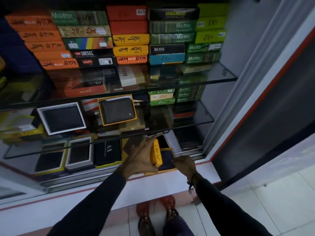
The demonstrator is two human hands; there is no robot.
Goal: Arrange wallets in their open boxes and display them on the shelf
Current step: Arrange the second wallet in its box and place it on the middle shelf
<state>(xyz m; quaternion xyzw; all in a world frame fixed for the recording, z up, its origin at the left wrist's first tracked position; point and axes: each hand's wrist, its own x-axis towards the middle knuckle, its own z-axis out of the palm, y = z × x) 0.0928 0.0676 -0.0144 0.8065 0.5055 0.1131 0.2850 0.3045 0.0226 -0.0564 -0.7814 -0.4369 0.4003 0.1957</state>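
On the bottom shelf my left hand grips the upright yellow lid of an open yellow box. A dark wallet lies in that box, to the right of the lid. My right hand rests at the wallet's right edge, fingers curled on it. One shelf up, a grey zip wallet sits tilted in an orange-rimmed box, and a black wallet lies in a white-framed box. Further open boxes with dark wallets stand at the lower left.
Glass shelves carry stacks of closed wallet boxes at the top. A black AX box stands left of my left hand. A grey cabinet wall closes the right side. The white ledge runs in front.
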